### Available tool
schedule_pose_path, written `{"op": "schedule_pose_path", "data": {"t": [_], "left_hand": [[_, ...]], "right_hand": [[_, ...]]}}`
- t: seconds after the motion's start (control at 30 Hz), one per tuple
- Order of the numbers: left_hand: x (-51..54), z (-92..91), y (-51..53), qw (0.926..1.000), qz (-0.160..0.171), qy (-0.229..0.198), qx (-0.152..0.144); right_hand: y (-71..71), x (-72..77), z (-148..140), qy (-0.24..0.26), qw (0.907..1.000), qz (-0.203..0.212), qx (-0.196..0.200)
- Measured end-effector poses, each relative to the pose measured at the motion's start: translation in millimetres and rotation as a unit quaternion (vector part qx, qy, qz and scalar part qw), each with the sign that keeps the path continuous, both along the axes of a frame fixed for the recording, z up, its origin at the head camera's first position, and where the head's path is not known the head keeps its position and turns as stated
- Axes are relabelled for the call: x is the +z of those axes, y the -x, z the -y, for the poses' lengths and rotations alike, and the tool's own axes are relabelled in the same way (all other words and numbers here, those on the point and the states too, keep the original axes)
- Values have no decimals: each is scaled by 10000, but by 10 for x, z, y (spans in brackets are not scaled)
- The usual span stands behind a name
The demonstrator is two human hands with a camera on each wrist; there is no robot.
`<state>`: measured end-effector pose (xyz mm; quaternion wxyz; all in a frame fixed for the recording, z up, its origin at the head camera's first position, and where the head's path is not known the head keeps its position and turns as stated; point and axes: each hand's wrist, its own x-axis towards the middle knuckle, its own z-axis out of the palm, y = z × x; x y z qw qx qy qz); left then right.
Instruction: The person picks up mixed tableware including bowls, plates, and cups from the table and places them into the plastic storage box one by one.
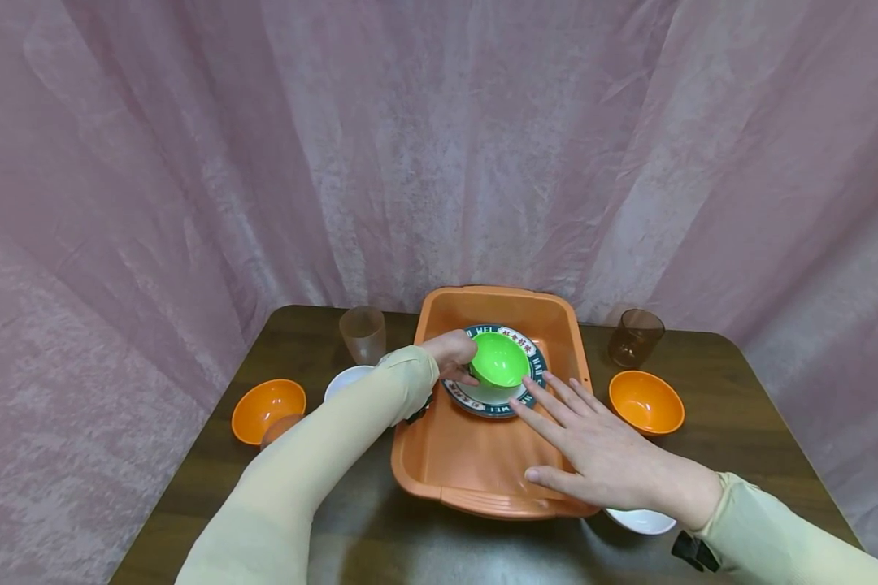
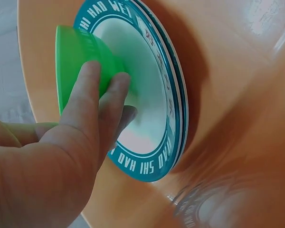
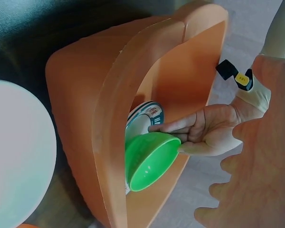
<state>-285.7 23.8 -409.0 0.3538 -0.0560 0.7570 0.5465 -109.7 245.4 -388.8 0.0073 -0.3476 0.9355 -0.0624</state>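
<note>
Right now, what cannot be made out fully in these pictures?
Head view: left round white dish, partly behind pale sleeve.
Head view: brown rounded object, partly behind same sleeve; identity unclear.
Left wrist view: round green bowl, partly behind left hand; contact with teal-rimmed white plate unclear.
Right wrist view: glossy orange sliver, cut off by bottom edge.

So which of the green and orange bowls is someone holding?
The green bowl, gripped by the fingers of the left hand inside the orange tub; both orange bowls sit outside it on the table.
</note>
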Motion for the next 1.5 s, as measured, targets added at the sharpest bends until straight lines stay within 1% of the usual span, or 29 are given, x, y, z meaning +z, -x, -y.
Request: {"op": "schedule_pose_path", "data": {"t": [0.1,0.27,0.5,0.67,0.83,0.97,1.03,1.07,1.1,1.13,1.17,1.2,1.23,1.27,1.33,1.37,1.4,1.5], "left_hand": [[-22,11,7,10000,-15,-59,1],[-36,12,36,10000,1,8,-17],[-34,-9,95,9998,-29,114,137],[-37,-13,103,9999,36,-35,136],[-84,0,105,9994,142,-272,156],[-90,23,79,9994,220,-241,111],[-59,32,57,9998,141,-155,27],[-37,36,45,10000,19,-48,-75],[-9,41,34,9996,-152,117,-217],[25,45,23,9974,-420,395,-438],[58,46,11,9931,-702,673,-661],[91,48,-4,9860,-1003,1002,-876],[123,52,-22,9747,-1351,1380,-1126],[150,58,-41,9609,-1706,1715,-1344],[197,77,-87,9303,-2342,2257,-1697],[213,93,-118,9178,-2585,2401,-1823],[230,116,-156,9034,-2839,2555,-1951],[264,212,-285,8561,-3568,2910,-2348]], "right_hand": [[2,4,1,5,10000,54,-30],[0,9,6,7,10000,51,-14],[8,-10,3,-12,10000,-17,12],[-1,-14,7,8,10000,70,-39],[-6,-6,9,1,9998,160,-93],[-7,-4,9,-41,9997,236,-106],[-3,-6,6,-62,9996,254,-109],[1,-8,4,-72,9996,252,-112],[4,-10,1,-72,9996,251,-128],[7,-12,-5,-63,9996,252,-147],[10,-14,-11,-57,9996,225,-164],[13,-17,-17,-47,9996,190,-179],[16,-19,-25,-42,9997,149,-199],[17,-22,-33,-32,9997,124,-219],[20,-28,-51,-18,9996,82,-253],[21,-31,-60,-19,9996,58,-264],[21,-34,-70,-8,9996,43,-278],[20,-38,-97,44,9994,36,-330]]}}
